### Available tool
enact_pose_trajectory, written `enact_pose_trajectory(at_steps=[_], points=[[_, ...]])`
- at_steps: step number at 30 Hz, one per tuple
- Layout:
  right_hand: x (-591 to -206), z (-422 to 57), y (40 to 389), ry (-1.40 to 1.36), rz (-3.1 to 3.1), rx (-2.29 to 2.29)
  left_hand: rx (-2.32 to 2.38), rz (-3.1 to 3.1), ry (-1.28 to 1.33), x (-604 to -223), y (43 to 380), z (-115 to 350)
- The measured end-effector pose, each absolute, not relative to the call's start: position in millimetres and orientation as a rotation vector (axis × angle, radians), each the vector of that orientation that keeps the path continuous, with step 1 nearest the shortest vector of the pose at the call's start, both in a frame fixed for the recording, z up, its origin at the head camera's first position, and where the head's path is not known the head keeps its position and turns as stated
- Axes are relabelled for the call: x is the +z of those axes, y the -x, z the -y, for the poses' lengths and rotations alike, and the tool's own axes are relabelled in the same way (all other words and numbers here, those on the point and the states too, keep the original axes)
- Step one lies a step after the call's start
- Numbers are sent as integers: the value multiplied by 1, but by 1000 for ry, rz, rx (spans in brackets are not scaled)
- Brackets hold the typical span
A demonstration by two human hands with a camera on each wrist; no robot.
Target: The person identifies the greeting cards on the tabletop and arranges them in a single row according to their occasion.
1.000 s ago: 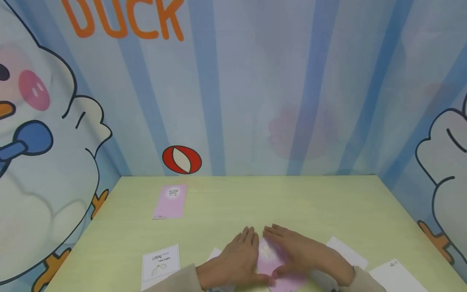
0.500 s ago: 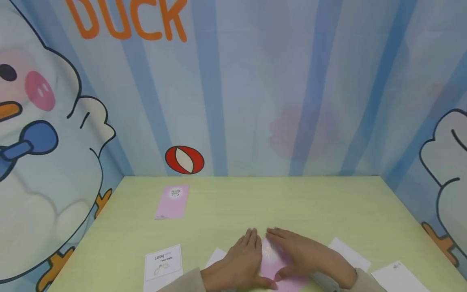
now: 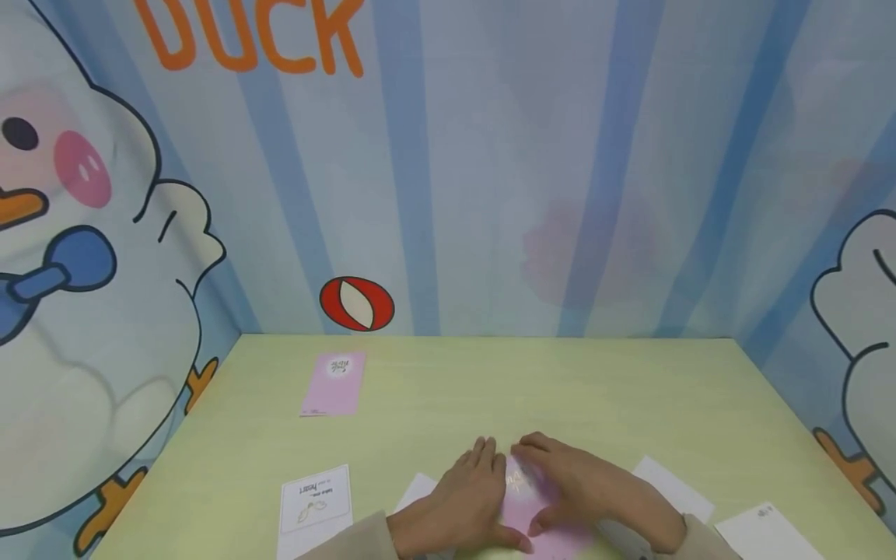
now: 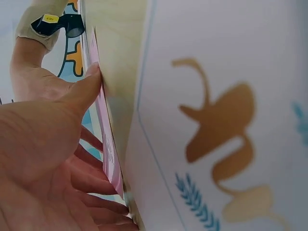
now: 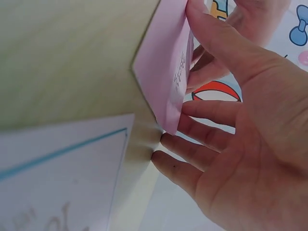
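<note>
A pink card (image 3: 519,509) with light lettering lies at the front of the table between both hands. Along its left side my left hand (image 3: 465,498) rests with fingers straight, the thumb near the card's front. My right hand (image 3: 581,482) holds the card's right side, fingers bent at the far corner and thumb nearer the front. From the right wrist view, the pink card (image 5: 161,67) stands tilted off the table along that side, its plain underside showing. Thumb and fingers of the right hand (image 5: 250,120) meet its edge. The hands cover parts of the card.
White cards lie around the hands: a lettered card (image 3: 315,505) at left, a partly covered card (image 3: 417,491) by the left wrist, and a plain card (image 3: 675,488) and a corner-marked card (image 3: 766,533) at right. Another pink card (image 3: 334,385) lies far left on the yellow table (image 3: 560,381).
The right hand's fingers have bent more at the pink card's right side. The left hand has stayed beside the card. The head view has shifted slightly.
</note>
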State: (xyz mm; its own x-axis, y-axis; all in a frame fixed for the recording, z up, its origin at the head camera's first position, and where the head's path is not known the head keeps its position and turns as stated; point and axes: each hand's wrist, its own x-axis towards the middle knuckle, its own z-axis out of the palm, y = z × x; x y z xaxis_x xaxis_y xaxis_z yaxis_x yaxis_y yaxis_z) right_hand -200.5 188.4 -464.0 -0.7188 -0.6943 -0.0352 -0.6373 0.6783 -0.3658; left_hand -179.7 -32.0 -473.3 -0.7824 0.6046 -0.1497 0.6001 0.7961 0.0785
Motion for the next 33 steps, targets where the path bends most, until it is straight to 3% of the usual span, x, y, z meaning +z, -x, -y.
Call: enact_pose_trajectory(at_steps=[9, 18, 33], points=[[-462, -188, 198, 980, -2716, -579, 248, -2897, -944, -474, 182, 30], [-448, -196, 198, 785, -2699, -753, 1027, -2454, -754, -475, 196, 36], [-440, -209, 213, 601, -2504, -1159, 1383, -2315, -585, -461, 219, 59]])
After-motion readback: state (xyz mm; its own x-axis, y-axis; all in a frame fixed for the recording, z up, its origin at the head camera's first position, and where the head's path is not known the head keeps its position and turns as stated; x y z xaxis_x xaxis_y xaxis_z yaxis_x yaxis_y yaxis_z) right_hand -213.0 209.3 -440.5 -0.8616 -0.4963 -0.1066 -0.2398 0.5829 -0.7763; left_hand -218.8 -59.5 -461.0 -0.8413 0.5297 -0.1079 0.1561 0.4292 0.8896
